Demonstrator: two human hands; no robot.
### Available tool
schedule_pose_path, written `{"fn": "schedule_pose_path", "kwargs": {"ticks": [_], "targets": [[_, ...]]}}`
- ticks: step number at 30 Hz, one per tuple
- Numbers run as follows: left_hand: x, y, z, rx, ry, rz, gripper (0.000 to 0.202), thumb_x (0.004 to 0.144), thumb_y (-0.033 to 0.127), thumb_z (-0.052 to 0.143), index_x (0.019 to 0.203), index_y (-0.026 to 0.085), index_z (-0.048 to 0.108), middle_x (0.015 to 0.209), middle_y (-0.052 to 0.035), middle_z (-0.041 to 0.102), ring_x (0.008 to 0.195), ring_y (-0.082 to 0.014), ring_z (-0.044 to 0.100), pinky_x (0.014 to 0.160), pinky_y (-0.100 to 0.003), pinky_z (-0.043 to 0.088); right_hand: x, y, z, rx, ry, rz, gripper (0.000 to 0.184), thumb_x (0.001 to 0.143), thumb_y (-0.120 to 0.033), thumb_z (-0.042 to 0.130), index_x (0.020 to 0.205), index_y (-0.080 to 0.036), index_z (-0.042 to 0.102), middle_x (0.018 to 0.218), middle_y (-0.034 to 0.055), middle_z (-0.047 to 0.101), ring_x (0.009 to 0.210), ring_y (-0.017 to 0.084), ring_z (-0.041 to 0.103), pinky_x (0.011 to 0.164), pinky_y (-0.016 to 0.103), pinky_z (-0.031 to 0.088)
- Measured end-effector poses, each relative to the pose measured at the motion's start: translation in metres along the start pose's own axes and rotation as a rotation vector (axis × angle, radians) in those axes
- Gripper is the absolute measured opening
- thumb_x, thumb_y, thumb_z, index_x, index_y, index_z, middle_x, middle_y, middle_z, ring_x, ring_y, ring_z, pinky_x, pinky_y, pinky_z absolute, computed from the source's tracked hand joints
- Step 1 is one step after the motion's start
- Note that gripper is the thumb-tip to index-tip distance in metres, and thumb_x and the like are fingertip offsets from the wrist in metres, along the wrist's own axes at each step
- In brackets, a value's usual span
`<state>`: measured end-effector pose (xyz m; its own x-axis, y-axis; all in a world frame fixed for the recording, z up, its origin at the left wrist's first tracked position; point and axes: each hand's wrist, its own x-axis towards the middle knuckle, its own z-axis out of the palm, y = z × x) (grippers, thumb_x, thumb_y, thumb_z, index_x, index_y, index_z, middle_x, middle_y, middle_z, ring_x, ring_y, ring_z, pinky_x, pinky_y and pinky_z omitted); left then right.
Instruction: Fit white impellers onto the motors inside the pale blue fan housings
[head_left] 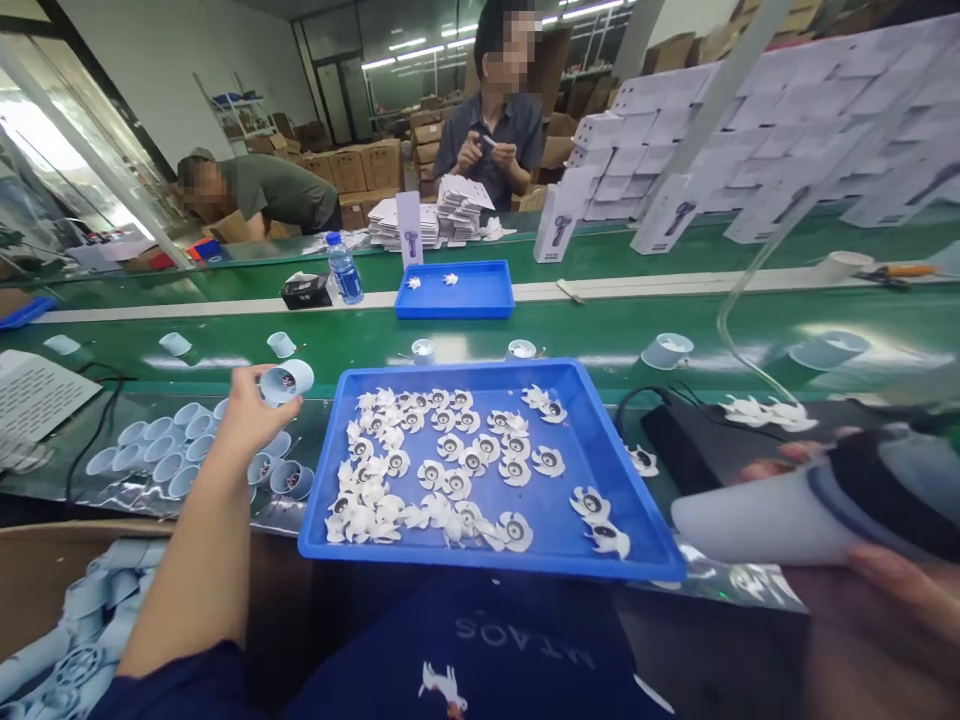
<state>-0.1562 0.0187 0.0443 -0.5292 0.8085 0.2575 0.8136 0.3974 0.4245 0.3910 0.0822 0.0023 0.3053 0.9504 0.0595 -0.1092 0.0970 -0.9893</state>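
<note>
Upper garment: dark navy shirt (360, 655), visible low between the hands. Navy sleeve (184, 680) short, ending well behind the left hand (259, 410); forearm (202, 550) and hand bare. Chest carries pale grey inverted lettering (525, 645), wording uncertain. Towards the left hand's side: white four-legged animal print (442, 688), brown patch. Right hand (911, 600) bare, blurred.

1 blue-capped water bottle (346, 277): I am seeing it standing upright just beside 1 black packet (306, 292). 1 printed carton (409, 230) is standing before a stack of flattened white cartons (463, 205). White boxes (787, 110) are forming a wall at right. 1 co-worker (519, 122) is holding a small pale object; 1 second co-worker (289, 190) is bending over. Brown cartons (367, 167) are standing behind. 1 orange-handled tool (904, 271) is lying near 1 white roll (847, 264).
</note>
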Motion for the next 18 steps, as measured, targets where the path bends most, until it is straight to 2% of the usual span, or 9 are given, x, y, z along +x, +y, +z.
{"fn": "schedule_pose_path", "kwargs": {"ticks": [2,4,7,9,11,12,15,17,18], "targets": [[-0.016,0.014,0.003,-0.374,0.073,0.101,0.067,0.065,0.048,0.076,0.119,0.022,0.046,0.126,-0.0129,0.059,0.111,-0.0306,0.064,0.094,-0.047,0.054,-0.001,-0.015,0.004,0.070,0.042,0.042,0.069,0.029,-0.064,0.090,0.093,-0.042,0.074,0.113,0.0099,0.062,0.093,0.034,0.062,0.098,0.062,0.047],[-0.038,0.034,0.013,-0.696,0.030,0.186,0.074,0.063,0.060,0.076,0.121,0.026,0.047,0.120,-0.0093,0.062,0.103,-0.0295,0.066,0.086,-0.046,0.057,-0.001,-0.031,0.006,0.092,0.054,0.065,0.076,0.025,-0.074,0.088,0.091,-0.038,0.075,0.118,0.0105,0.060,0.092,0.031,0.060,0.094,0.058,0.050],[-0.078,0.076,0.039,-1.068,-0.226,0.234,0.075,0.072,0.070,0.067,0.133,0.031,0.049,0.123,-0.0103,0.066,0.107,-0.0319,0.068,0.085,-0.047,0.059,-0.002,-0.054,0.011,0.104,-0.028,-0.001,0.086,0.037,-0.090,0.075,0.103,-0.034,0.073,0.121,0.0124,0.058,0.091,0.026,0.061,0.082,0.046,0.052],[-0.105,0.105,0.056,-1.270,-0.409,0.303,0.069,0.079,0.063,0.068,0.138,0.031,0.050,0.135,-0.0117,0.063,0.123,-0.0343,0.062,0.095,-0.048,0.057,-0.003,-0.065,0.017,0.082,-0.203,0.001,0.093,0.058,-0.098,0.053,0.123,-0.033,0.064,0.125,0.0116,0.057,0.093,0.022,0.061,0.078,0.043,0.049],[-0.127,0.132,0.069,-1.264,-0.587,0.446,0.062,0.086,0.050,0.067,0.141,0.031,0.048,0.136,-0.0119,0.063,0.126,-0.0325,0.061,0.099,-0.046,0.055,-0.004,-0.073,0.029,0.069,-0.437,0.082,0.095,0.071,-0.097,0.031,0.139,-0.032,0.051,0.122,0.0092,0.058,0.090,0.018,0.062,0.075,0.042,0.047],[-0.136,0.143,0.072,-1.179,-0.660,0.529,0.061,0.087,0.043,0.067,0.143,0.031,0.046,0.134,-0.0119,0.064,0.123,-0.0312,0.063,0.099,-0.046,0.054,-0.005,-0.074,0.037,0.092,-0.561,0.128,0.096,0.073,-0.096,0.028,0.141,-0.031,0.048,0.116,0.0073,0.060,0.085,0.017,0.062,0.073,0.040,0.047],[-0.155,0.169,0.072,-0.798,-0.726,0.740,0.075,0.080,0.034,0.076,0.146,0.028,0.041,0.129,-0.0122,0.066,0.117,-0.0307,0.064,0.101,-0.046,0.051,-0.013,-0.075,0.067,0.325,-0.863,0.163,0.088,0.067,-0.091,0.052,0.133,-0.031,0.053,0.092,0.0003,0.063,0.071,0.014,0.061,0.067,0.034,0.049],[-0.160,0.182,0.067,-0.646,-0.683,0.816,0.080,0.074,0.040,0.084,0.142,0.025,0.045,0.127,-0.0121,0.067,0.112,-0.0303,0.066,0.097,-0.043,0.052,-0.022,-0.074,0.087,0.545,-0.955,0.113,0.077,0.068,-0.080,0.067,0.125,-0.029,0.058,0.085,-0.0014,0.063,0.068,0.014,0.061,0.064,0.031,0.052],[-0.162,0.187,0.064,-0.628,-0.661,0.843,0.075,0.073,0.045,0.086,0.135,0.024,0.051,0.120,-0.0107,0.069,0.105,-0.0285,0.068,0.090,-0.040,0.053,-0.027,-0.074,0.095,0.622,-0.959,0.093,0.072,0.069,-0.074,0.072,0.122,-0.028,0.060,0.083,-0.0014,0.064,0.069,0.015,0.062,0.064,0.031,0.054]]}}
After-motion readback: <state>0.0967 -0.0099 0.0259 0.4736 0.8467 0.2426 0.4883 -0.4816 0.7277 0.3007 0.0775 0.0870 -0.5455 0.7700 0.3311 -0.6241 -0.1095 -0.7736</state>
